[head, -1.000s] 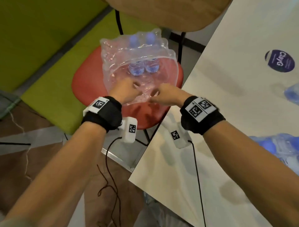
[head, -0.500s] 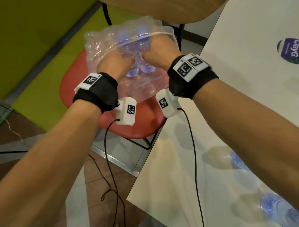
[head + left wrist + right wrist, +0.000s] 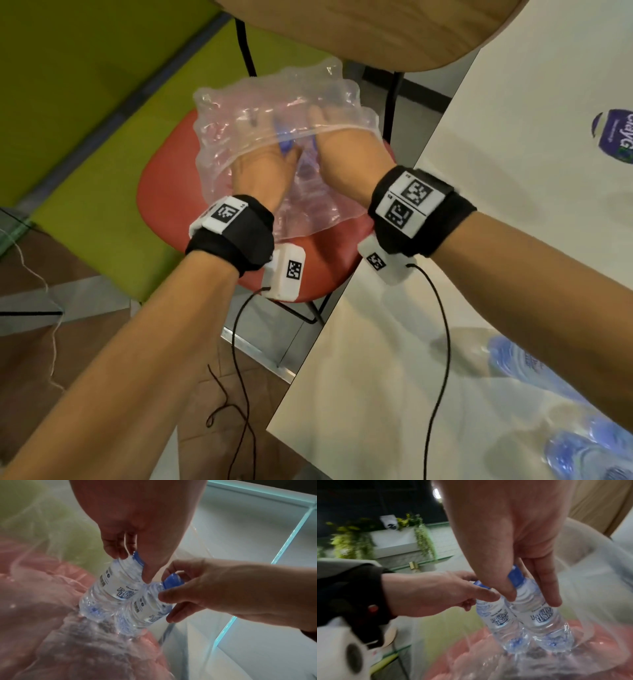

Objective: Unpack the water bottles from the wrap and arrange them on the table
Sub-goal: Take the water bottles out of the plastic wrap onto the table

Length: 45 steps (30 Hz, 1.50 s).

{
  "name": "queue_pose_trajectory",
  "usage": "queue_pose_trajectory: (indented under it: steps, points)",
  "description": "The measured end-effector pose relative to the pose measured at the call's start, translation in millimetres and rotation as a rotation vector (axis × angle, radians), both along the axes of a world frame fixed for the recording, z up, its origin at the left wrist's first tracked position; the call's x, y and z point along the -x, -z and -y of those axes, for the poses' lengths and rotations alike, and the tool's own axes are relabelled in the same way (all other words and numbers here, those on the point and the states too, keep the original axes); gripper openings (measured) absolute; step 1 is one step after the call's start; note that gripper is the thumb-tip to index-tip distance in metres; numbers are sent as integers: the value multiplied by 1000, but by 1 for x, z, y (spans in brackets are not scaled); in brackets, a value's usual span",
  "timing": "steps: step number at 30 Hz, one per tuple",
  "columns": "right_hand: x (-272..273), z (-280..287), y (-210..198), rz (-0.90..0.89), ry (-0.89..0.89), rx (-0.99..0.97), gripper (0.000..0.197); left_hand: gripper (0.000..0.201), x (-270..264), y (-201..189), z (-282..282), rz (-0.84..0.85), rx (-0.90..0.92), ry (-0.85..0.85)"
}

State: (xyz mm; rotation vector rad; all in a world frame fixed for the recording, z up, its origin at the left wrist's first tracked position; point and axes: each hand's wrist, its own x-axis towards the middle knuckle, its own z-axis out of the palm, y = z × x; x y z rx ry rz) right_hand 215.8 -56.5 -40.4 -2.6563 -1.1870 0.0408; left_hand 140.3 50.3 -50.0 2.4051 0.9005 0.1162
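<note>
A clear plastic wrap (image 3: 236, 113) lies open on a red chair seat (image 3: 164, 205), and both my hands reach inside it. Two small water bottles with blue caps stand side by side in the wrap. My left hand (image 3: 133, 568) grips the left bottle (image 3: 111, 586) round its neck and shoulder from above. My right hand (image 3: 532, 599) grips the right bottle (image 3: 541, 616) the same way, thumb on one side and fingers on the other. In the head view the left hand (image 3: 270, 154) and right hand (image 3: 329, 140) show blurred through the film.
The white table (image 3: 513, 240) runs along the right, its corner beside the chair. Unpacked bottles lie on it near the front right (image 3: 524, 359) and one at the far right edge (image 3: 616, 137). A wooden chair back (image 3: 359, 31) rises behind the wrap. Cables hang below my wrists.
My hands moved from the wrap's near edge deep into it. They now grip the two bottles by their necks.
</note>
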Motion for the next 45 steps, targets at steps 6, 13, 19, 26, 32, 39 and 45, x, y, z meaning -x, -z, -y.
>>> queue_pose_trajectory:
  steps: [6, 13, 19, 26, 32, 39, 45]
  points:
    - [31, 18, 5, -48, -50, -13, 43, 18, 19, 17, 11, 153, -94, -40]
    - [36, 32, -13, -92, 40, -76, 28, 22, 33, 2, 25, 284, -169, -33]
    - [36, 39, -25, -62, 91, -138, 20, 41, 48, -9, 32, 359, -141, 40]
    - [48, 47, -8, -115, 134, -231, 38, 47, 66, -1, 34, 343, -69, 67]
    - [52, 61, 18, -358, 229, -226, 78, 42, 82, 11, 40, 351, 102, -34]
    - [56, 59, 39, -551, 290, -487, 79, 79, 77, 44, 40, 338, 240, -100]
    - [61, 62, 52, -439, 325, -481, 89, 71, 76, 53, 35, 333, 203, -139]
